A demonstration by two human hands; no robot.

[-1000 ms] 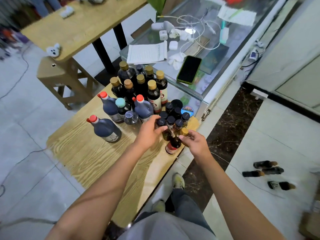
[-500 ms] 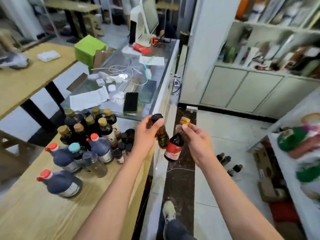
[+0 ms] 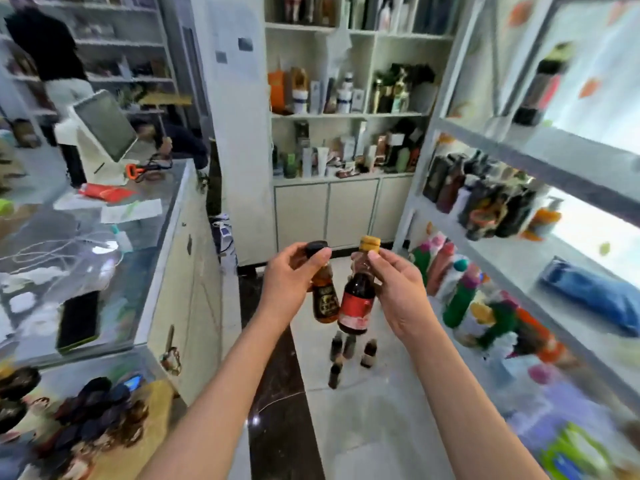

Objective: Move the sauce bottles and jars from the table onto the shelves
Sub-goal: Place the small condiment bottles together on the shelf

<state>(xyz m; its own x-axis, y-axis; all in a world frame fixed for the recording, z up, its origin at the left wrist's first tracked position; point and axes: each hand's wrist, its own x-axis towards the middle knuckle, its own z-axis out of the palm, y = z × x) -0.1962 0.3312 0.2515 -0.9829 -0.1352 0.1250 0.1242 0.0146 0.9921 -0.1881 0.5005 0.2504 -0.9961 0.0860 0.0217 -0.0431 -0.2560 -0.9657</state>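
My left hand (image 3: 291, 282) grips a small black-capped sauce bottle (image 3: 325, 299) by its neck, held in the air at the centre. Beside it, my right hand (image 3: 398, 289) pinches the neck of a gold-capped dark bottle with a red label (image 3: 357, 299). The two bottles hang close together, almost touching. The wooden table (image 3: 152, 403) sits at the lower left with several blurred dark bottles (image 3: 86, 410) on it. White shelves (image 3: 512, 258) on the right carry bottles and colourful packs.
A glass counter (image 3: 104, 258) with a phone, cables and papers runs along the left. Several small bottles (image 3: 349, 351) stand on the tiled floor ahead. A white cabinet with shelves (image 3: 346, 168) fills the back wall. A person stands far left behind the counter.
Both hands lifted the two bottles off the table and carried them away from it. The view swung right and up, from the table toward the shelves.
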